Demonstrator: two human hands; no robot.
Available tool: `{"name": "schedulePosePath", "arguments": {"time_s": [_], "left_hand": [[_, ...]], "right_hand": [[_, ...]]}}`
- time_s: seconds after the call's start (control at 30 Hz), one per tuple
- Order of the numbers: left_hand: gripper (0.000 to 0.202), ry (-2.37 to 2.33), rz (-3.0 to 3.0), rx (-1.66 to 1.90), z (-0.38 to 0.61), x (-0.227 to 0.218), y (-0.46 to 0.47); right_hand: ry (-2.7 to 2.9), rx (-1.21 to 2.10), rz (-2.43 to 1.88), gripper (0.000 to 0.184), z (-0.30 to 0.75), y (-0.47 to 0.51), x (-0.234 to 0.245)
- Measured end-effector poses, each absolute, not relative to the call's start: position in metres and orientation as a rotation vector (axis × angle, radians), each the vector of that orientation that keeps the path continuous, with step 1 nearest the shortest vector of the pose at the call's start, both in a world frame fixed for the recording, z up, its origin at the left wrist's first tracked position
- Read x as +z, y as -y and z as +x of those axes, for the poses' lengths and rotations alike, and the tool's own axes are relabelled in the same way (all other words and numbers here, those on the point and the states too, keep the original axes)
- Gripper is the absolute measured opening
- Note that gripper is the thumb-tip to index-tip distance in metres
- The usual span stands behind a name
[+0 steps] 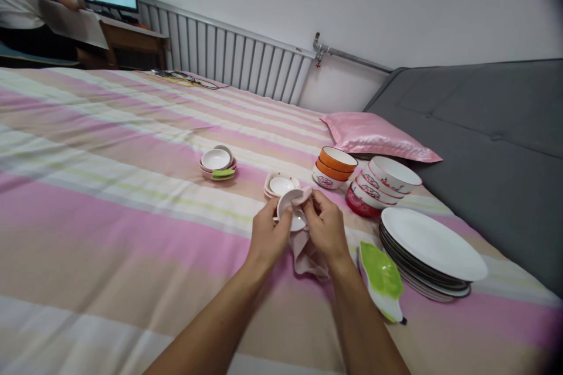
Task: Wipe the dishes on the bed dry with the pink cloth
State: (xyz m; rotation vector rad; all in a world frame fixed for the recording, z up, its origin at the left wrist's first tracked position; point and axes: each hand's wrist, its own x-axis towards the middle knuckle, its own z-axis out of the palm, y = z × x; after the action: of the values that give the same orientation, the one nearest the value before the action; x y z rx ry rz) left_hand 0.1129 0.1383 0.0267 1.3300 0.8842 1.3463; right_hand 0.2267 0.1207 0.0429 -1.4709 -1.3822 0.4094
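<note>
My left hand (270,231) grips a small white dish (287,202) by its left side, thumb on the inside. A pale pink cloth (308,258) is pinched in my right hand (326,225), which presses a fold of it on the dish's right rim. The rest of the cloth hangs below the dish. Just beyond my hands sits a short stack of small dishes (269,187) with a white one on top. To the right of my right forearm lies a green leaf-shaped dish (382,272).
Plates (435,243) are stacked at the right, near white-and-red bowls (391,179) and orange bowls (336,165). More small dishes (215,159) stand at left on the striped bedspread (132,217). Behind are a pink pillow (373,132), a grey headboard (479,105) and a seated person (26,3).
</note>
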Motion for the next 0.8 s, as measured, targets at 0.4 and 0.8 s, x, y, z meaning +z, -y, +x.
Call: {"name": "schedulePosePath", "arguments": {"time_s": [0.4,0.8], "left_hand": [[0.015,-0.999,1.466,1.176,0.113,0.012,-0.147],[0.022,-0.936,1.276,1.252,0.116,0.012,-0.144]], "right_hand": [[1.488,0.205,-1.540,0.016,0.233,-0.117,0.048],[1.507,0.230,-1.642,0.022,0.231,-0.118,0.048]]}}
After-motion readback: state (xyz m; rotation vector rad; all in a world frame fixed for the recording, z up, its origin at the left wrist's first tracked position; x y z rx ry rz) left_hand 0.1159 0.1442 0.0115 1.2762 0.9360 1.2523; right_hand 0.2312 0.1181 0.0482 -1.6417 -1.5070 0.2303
